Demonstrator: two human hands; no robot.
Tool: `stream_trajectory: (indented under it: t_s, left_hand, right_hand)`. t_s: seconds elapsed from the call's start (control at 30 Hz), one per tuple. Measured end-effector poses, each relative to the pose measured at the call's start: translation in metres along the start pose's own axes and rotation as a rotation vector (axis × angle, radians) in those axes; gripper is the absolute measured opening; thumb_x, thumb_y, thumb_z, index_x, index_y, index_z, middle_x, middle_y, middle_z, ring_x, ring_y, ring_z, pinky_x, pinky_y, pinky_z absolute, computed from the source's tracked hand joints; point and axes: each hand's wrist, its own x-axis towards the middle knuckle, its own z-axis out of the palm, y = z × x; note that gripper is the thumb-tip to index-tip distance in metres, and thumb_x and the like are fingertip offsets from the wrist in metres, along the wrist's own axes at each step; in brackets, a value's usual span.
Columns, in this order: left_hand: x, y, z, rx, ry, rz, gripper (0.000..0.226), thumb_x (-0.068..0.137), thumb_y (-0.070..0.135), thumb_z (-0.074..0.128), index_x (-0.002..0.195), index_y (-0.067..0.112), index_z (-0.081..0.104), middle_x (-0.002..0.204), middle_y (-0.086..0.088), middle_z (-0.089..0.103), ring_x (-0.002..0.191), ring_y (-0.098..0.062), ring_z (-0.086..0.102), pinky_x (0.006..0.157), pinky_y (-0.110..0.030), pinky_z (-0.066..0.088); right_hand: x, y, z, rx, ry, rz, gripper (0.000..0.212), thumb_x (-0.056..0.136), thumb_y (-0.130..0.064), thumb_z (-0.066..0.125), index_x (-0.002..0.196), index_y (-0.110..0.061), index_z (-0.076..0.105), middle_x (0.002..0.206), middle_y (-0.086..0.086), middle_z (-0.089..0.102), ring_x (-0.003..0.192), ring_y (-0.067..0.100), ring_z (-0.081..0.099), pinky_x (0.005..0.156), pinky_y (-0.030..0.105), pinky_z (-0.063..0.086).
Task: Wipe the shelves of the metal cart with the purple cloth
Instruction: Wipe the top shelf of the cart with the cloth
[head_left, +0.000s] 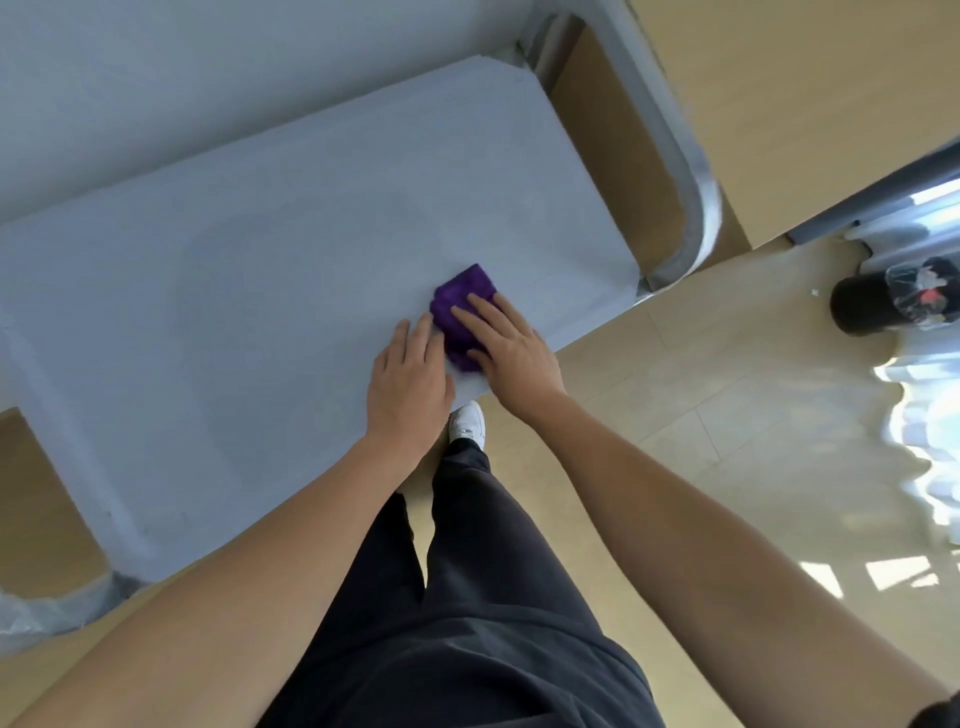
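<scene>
Top shelf (291, 249) of the metal cart (691, 208), and the purple cloth (460, 312) lies folded into a small pad near the shelf's near edge, toward the right-hand end. The right hand (511, 353) is flat on top of it, palm down, fingers (470, 319) spread and laid forward over the pad's near-right half. Nothing is pinched here; the cloth is simply pressed to the metal, which looks like the way to keep the whole pad in contact while it slides. Just left of that press, the left hand (408, 384) rests on the bare shelf with its fingers together and straight, the fingertips touching the cloth's left edge, probably to square the pad or steady it. It is holding nothing.

Both forearms reach out long from the body and converge on the cloth, wrists low and nearly level with the shelf, so weight can go down through the palms. Beyond the cloth, away from the person, lies a broad stretch of shelf, and more off to the left. Judging from this, the wipe is working the top shelf's near-right corner, and any lower shelves are hidden beneath it.
</scene>
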Motion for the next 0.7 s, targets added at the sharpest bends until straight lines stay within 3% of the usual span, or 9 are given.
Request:
stream_trajectory:
  t_s: [0.07, 0.23, 0.37, 0.43, 0.57, 0.63, 0.7]
  left_hand:
    - [0.016, 0.020, 0.001, 0.010, -0.016, 0.018, 0.053, 0.088, 0.024, 0.060, 0.137, 0.009, 0.045, 0.151, -0.008, 0.036, 0.139, -0.032, 0.034, 0.100, -0.043, 0.041]
    - [0.048, 0.052, 0.010, 0.028, -0.033, 0.019, 0.046, 0.091, 0.024, 0.058, 0.134, 0.012, 0.048, 0.152, -0.007, 0.036, 0.139, -0.033, 0.034, 0.099, -0.044, 0.042]
    - [0.061, 0.066, 0.020, 0.049, 0.008, -0.054, 0.042, 0.088, 0.015, 0.062, 0.128, 0.013, 0.052, 0.147, -0.006, 0.043, 0.134, -0.034, 0.040, 0.094, -0.043, 0.046]
    - [0.064, 0.072, 0.022, 0.043, 0.049, -0.093, 0.044, 0.083, 0.012, 0.067, 0.124, 0.013, 0.055, 0.142, -0.005, 0.048, 0.129, -0.035, 0.046, 0.090, -0.043, 0.048]
    - [0.063, 0.076, 0.026, 0.051, 0.101, -0.091, 0.045, 0.085, 0.013, 0.065, 0.128, 0.010, 0.053, 0.143, -0.007, 0.048, 0.130, -0.035, 0.046, 0.092, -0.044, 0.047]
    - [0.065, 0.076, 0.028, 0.065, 0.101, -0.089, 0.042, 0.087, 0.015, 0.062, 0.128, 0.011, 0.054, 0.145, -0.006, 0.046, 0.132, -0.035, 0.044, 0.094, -0.044, 0.046]
    - [0.067, 0.076, 0.030, 0.060, 0.101, -0.091, 0.039, 0.088, 0.016, 0.062, 0.126, 0.012, 0.055, 0.145, -0.005, 0.046, 0.133, -0.034, 0.044, 0.094, -0.044, 0.046]
  right_hand:
    - [0.007, 0.037, -0.016, -0.015, -0.002, 0.038, 0.056, 0.096, -0.021, 0.056, 0.148, -0.032, 0.039, 0.156, -0.006, 0.036, 0.148, 0.020, 0.024, 0.116, 0.034, 0.029]
    - [0.033, 0.113, -0.054, 0.036, 0.100, 0.364, 0.053, 0.099, -0.018, 0.051, 0.149, -0.027, 0.038, 0.158, -0.001, 0.032, 0.149, 0.024, 0.019, 0.117, 0.045, 0.030]
    - [0.050, 0.101, -0.043, 0.035, 0.195, 0.509, 0.055, 0.097, -0.014, 0.050, 0.149, -0.022, 0.038, 0.157, 0.004, 0.034, 0.149, 0.030, 0.019, 0.115, 0.050, 0.030]
    - [0.049, 0.079, -0.030, 0.040, 0.191, 0.367, 0.058, 0.091, -0.009, 0.056, 0.146, -0.021, 0.043, 0.153, 0.006, 0.040, 0.146, 0.034, 0.025, 0.110, 0.051, 0.035]
    - [0.056, 0.093, -0.031, -0.023, -0.001, -0.190, 0.055, 0.091, -0.015, 0.063, 0.143, -0.025, 0.049, 0.150, 0.002, 0.046, 0.143, 0.031, 0.035, 0.106, 0.048, 0.041]
    - [0.070, 0.118, -0.043, -0.051, 0.004, -0.228, 0.053, 0.091, -0.019, 0.063, 0.142, -0.026, 0.051, 0.149, 0.001, 0.048, 0.141, 0.029, 0.039, 0.101, 0.046, 0.043]
    - [0.082, 0.138, -0.055, 0.003, 0.085, -0.053, 0.052, 0.090, -0.014, 0.062, 0.141, -0.022, 0.052, 0.148, 0.004, 0.048, 0.141, 0.031, 0.039, 0.106, 0.046, 0.043]
